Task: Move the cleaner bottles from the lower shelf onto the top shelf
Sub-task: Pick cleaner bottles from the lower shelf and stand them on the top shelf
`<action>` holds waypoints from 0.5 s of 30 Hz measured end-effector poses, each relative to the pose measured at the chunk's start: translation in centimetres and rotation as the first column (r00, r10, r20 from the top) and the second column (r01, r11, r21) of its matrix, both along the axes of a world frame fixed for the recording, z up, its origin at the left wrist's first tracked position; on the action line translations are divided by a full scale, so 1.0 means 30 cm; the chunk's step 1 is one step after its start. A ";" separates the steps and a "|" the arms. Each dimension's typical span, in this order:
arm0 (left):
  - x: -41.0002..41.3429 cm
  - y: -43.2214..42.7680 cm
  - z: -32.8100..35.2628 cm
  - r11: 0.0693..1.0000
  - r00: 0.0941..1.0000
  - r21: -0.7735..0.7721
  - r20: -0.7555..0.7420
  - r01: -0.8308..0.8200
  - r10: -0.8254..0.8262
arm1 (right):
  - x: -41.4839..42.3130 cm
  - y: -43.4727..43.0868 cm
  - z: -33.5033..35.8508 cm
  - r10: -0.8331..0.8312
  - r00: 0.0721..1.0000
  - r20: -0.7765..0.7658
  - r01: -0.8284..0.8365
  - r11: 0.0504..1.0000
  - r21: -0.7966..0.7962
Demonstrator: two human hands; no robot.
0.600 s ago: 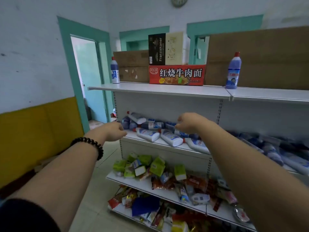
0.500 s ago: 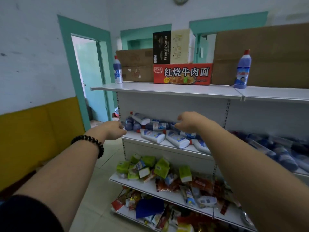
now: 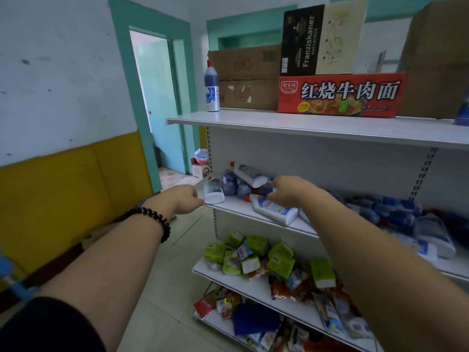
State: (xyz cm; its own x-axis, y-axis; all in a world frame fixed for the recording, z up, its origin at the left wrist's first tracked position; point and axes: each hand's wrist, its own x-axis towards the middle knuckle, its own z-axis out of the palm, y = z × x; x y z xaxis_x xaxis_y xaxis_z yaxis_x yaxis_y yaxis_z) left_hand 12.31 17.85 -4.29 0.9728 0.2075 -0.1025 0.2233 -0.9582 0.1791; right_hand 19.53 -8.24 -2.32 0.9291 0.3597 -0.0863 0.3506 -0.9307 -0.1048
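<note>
Several white and blue cleaner bottles with red caps lie in a heap [image 3: 250,174] on the lower shelf [image 3: 236,210]. My left hand [image 3: 186,199] grips the leftmost bottle [image 3: 214,190], which is tilted up at the shelf's left end. My right hand [image 3: 289,191] curls its fingers over the neck end of a lying bottle [image 3: 278,212]. More bottles [image 3: 431,232] lie further right on that shelf. On the top shelf [image 3: 304,128] one bottle [image 3: 212,90] stands upright at the left, and another [image 3: 462,114] is cut off by the right edge.
Brown cardboard boxes [image 3: 247,77], a red noodle box [image 3: 340,95] and a Franziskaner box [image 3: 321,39] fill the back of the top shelf. Green packs [image 3: 256,252] and snack bags [image 3: 291,316] crowd the two bottom shelves. A teal doorway [image 3: 157,102] opens at the left.
Both hands have moved forward onto the bottles on the lower shelf. The left hand, loosely curled and clear of the shelf before, now holds the end bottle. The view has moved closer.
</note>
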 end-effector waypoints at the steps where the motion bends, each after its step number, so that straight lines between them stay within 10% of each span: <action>1: 0.029 0.015 -0.011 1.000 1.000 0.007 -0.014 -0.002 0.002 | 0.034 0.025 -0.009 0.014 1.000 -0.003 -0.014 1.000 0.001; 15: 0.588 0.235 -0.081 0.996 0.995 0.012 -0.047 -0.085 0.085 | 0.650 0.335 -0.108 0.077 0.996 -0.033 -0.076 0.996 0.035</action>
State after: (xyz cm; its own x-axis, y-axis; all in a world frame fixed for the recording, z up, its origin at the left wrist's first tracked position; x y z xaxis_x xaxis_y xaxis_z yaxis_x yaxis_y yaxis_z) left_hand 29.95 24.91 -6.70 0.9457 0.2905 -0.1458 0.3120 -0.9371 0.1566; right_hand 39.04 1.82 -5.55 0.8954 0.4330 -0.1043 0.4164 -0.8969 -0.1488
